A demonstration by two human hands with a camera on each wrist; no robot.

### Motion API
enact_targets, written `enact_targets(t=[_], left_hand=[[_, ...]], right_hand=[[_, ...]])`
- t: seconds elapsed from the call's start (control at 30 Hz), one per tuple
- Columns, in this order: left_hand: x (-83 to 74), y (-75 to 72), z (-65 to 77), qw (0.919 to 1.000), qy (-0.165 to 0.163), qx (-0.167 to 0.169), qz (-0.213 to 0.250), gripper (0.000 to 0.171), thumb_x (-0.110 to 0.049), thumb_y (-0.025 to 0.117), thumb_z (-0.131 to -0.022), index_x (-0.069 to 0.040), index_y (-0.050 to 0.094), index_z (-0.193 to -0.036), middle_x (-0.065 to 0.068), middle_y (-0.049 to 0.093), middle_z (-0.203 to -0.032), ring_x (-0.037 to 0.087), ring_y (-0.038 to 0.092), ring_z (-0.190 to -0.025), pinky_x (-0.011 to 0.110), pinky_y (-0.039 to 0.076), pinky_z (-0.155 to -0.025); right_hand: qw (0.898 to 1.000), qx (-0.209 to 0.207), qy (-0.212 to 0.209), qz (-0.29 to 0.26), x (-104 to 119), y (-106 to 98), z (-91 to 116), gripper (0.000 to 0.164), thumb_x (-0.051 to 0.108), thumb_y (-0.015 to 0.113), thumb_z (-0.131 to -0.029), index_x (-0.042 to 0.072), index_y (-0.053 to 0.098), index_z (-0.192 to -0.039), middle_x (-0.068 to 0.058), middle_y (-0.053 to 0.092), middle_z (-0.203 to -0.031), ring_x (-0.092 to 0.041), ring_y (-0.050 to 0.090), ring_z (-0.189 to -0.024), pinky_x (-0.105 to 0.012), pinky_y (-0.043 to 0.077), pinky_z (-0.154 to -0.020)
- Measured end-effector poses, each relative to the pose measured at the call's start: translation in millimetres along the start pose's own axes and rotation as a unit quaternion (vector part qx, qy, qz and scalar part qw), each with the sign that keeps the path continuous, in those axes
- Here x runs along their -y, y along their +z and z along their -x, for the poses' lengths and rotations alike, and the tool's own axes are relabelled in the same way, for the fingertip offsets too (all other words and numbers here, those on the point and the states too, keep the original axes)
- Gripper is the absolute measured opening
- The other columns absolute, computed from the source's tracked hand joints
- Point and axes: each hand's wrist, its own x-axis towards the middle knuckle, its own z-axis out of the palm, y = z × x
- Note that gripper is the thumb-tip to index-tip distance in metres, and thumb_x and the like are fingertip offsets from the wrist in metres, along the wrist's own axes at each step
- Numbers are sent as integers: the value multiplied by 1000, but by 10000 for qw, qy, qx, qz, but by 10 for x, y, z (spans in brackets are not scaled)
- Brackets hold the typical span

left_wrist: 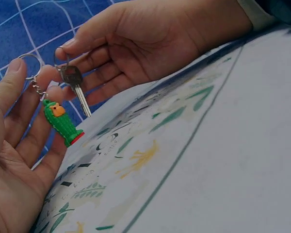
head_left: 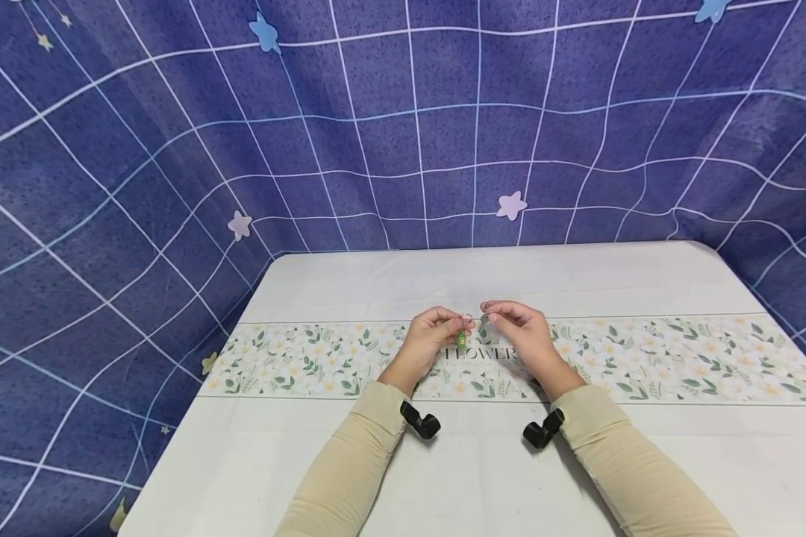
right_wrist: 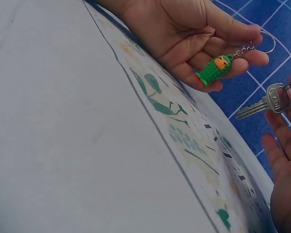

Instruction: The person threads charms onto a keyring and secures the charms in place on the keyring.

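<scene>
Between thumb and fingers, my left hand (head_left: pixel 431 337) pinches the metal ring of a keychain (right_wrist: pixel 216 69). Its charm is a small green figure with an orange face and a red base, hanging by a short chain against the fingers. My right hand (head_left: pixel 525 333) pinches a small ring that carries a silver key (left_wrist: pixel 76 87); the key's blade points downward. Both hands are held above the table, close together, and the two rings are apart. In the head view the key is small and hard to make out.
A white tablecloth (head_left: pixel 275 462) with a flowered band (head_left: pixel 336 362) and printed lettering covers the table. Behind it and on the left hangs a blue curtain (head_left: pixel 376 134) with a grid and stars. Each wrist wears a small black camera (head_left: pixel 419 420).
</scene>
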Motion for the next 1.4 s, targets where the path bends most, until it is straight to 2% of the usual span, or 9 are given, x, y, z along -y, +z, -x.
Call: enact_targets(t=[0.2,0.43,0.53,0.67,0.77,0.97,1.2,1.4], left_hand=[[24,13,2,9987,348,-210,-292,3,-9,67,-97,-7,69,-97,4,77,-91,13,73,-80,23,58,-70],[48,33,-6,9942,858,-450,-468,24,-15,71,-96,8,63,-101,8,77,-87,15,73,-75,26,60,-70],[63,52,-6,9892,1131,-576,-740,23,-15,71,-96,7,63,-99,9,76,-86,14,73,-73,26,60,-69],[64,94,11,9814,1371,-692,-1153,3,-4,66,-98,-2,65,-96,11,75,-85,14,71,-72,24,58,-65],[52,127,30,9787,1389,-728,-1321,4,2,64,-97,-1,65,-97,13,74,-88,13,70,-72,26,59,-67],[4,163,63,9794,1257,-805,-1360,12,-1,68,-96,9,66,-102,14,70,-90,15,67,-74,34,61,-71],[-177,246,162,9763,1375,-923,-1393,14,-3,71,-94,9,68,-99,10,70,-86,17,65,-74,34,60,-70],[-188,284,171,9737,1328,-1091,-1495,11,-2,71,-94,7,69,-100,3,68,-81,14,61,-70,31,55,-65]], right_hand=[[9999,93,-78,95,5,48,17,19,2,68,-96,-13,66,-107,-29,64,-124,-10,66,-111,-23,53,-98],[9996,175,-127,203,-11,85,31,16,0,67,-96,-12,67,-106,-29,64,-123,-8,66,-110,-23,52,-98],[9995,179,-114,233,-8,93,34,16,2,68,-96,-11,68,-106,-28,65,-123,-8,65,-111,-23,51,-100],[9993,207,-148,285,-7,102,37,16,3,69,-96,-10,69,-106,-26,65,-124,-9,65,-112,-24,50,-102],[9990,223,-195,322,-17,104,34,15,2,68,-96,-10,69,-105,-26,66,-123,-10,65,-112,-25,51,-102],[9990,214,-126,378,-18,104,31,15,0,67,-96,-10,68,-107,-26,65,-125,-5,64,-111,-21,50,-101],[9990,204,-104,393,-20,111,26,17,-3,68,-94,-13,68,-107,-29,64,-124,-8,65,-111,-20,50,-101],[9986,219,-52,489,-14,113,28,15,1,69,-94,-10,69,-105,-26,66,-122,-6,64,-109,-21,51,-99]])
